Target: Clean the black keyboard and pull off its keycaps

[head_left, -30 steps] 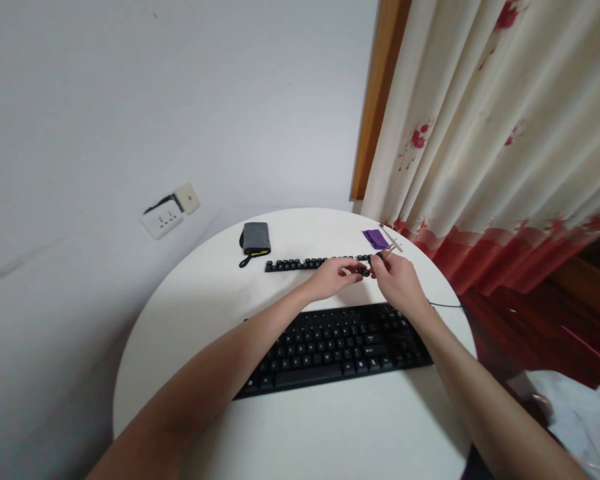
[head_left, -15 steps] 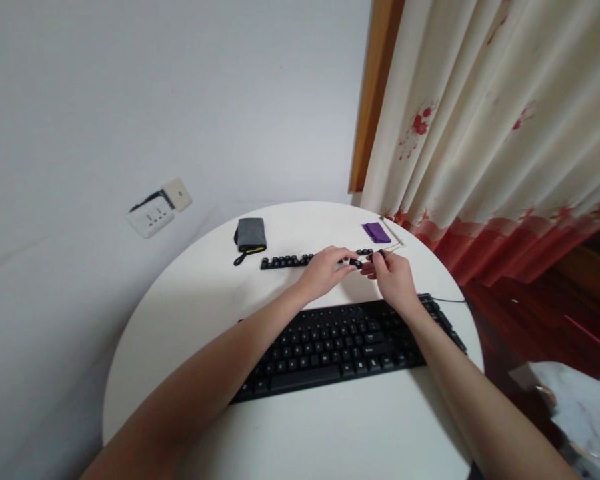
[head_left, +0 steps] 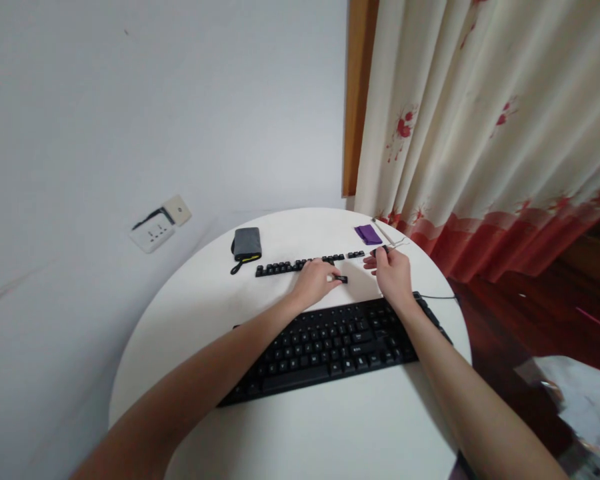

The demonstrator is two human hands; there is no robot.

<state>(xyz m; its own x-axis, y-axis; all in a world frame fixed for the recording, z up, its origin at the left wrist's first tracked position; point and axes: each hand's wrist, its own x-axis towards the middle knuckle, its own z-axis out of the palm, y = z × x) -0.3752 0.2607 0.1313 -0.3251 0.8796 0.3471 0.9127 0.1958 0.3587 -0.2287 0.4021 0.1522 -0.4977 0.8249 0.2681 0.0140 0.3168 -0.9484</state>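
Observation:
A black keyboard (head_left: 330,347) lies across the round white table (head_left: 300,427). Behind it a row of loose black keycaps (head_left: 293,265) stretches from left to right. My left hand (head_left: 314,283) rests just behind the keyboard, fingers pinched on a small black keycap (head_left: 342,279) close to the table top. My right hand (head_left: 393,272) sits to its right, fingers curled round a small dark thing at the fingertips that I cannot name.
A grey pouch with a yellow edge (head_left: 247,243) lies at the back left of the table. A purple cloth (head_left: 368,234) and a thin stick (head_left: 387,233) lie at the back right. A curtain (head_left: 480,133) hangs to the right; a wall socket (head_left: 153,230) is on the left wall.
My hands have come apart. The left hand moved down and left with a keycap toward the table; the right hand stayed near the right end of the keycap row.

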